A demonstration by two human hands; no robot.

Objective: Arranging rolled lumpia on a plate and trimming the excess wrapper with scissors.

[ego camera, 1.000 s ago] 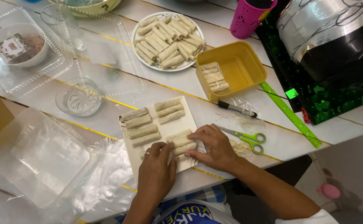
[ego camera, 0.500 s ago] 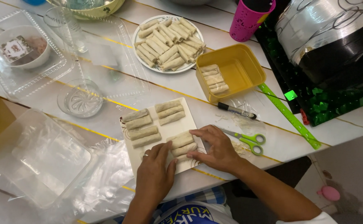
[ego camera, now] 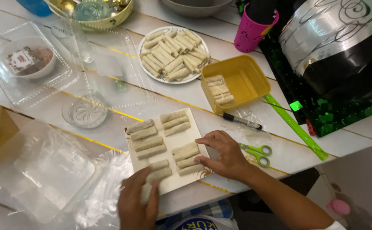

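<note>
now both hands [ego camera: 226, 155] steady rolls [ego camera: 186, 155] on tray [ego camera: 181, 135].

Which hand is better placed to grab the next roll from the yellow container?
The right hand, probably. It rests at the right edge of the white board, on the side where the yellow container stands. The left hand sits at the board's near edge, farther away.

A single head-worn camera looks steeply down from close above onto the white marbled worktop [ego camera: 109, 132], facing away from the person's body, with both hands and forearms entering from the bottom edge.
</note>
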